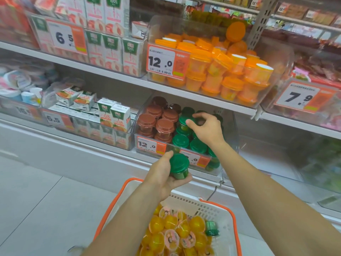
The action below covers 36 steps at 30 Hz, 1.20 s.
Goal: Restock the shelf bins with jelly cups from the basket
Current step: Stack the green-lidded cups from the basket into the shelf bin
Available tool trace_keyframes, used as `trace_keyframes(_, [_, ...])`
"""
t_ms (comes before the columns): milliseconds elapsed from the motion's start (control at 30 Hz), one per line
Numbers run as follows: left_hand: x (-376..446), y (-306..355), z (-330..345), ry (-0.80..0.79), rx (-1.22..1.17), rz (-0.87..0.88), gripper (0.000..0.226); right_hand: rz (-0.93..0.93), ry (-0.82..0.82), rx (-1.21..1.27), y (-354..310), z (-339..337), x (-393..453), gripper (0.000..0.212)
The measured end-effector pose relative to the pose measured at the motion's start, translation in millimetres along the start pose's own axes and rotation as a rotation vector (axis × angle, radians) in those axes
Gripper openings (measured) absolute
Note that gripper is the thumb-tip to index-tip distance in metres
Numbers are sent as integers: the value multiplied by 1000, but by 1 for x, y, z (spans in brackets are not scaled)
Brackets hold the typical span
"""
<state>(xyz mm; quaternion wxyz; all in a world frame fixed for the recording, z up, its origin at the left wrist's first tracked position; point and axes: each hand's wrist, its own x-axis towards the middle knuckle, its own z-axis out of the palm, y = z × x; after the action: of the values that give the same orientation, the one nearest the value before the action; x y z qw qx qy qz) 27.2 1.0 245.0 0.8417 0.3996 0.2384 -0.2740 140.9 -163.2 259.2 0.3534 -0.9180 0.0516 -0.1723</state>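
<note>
Left hand (pixel 167 175) wrapped round a green-lidded jelly cup (pixel 179 166), held just in front of the lower clear bin (pixel 184 150). Right hand (pixel 206 127) reaching into that bin, fingers bent over a green cup (pixel 185 122) there; hard to tell if gripping or only touching. Best to set cups flat, lid up, on the green side, not the brown cups (pixel 156 124). Smooth round plastic lids, see-through tubs. Holey white basket (pixel 224 218) below, full of shiny yellow jellies (pixel 166 228).

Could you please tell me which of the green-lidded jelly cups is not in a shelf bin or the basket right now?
The green cup gripped in the left hand, held in front of the lower bin, above the basket.
</note>
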Motion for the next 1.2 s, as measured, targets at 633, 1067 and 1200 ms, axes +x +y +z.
trace_keyframes(633, [-9, -10, 11, -192, 90, 61, 32, 146, -710, 1142, 42, -54, -100, 54])
trace_keyframes(1067, [4, -24, 12, -74, 469, 662, 36, 131, -456, 747, 32, -74, -92, 37])
trace_keyframes(1200, [1, -24, 13, -37, 546, 721, 44, 51, -402, 667, 17, -74, -87, 33])
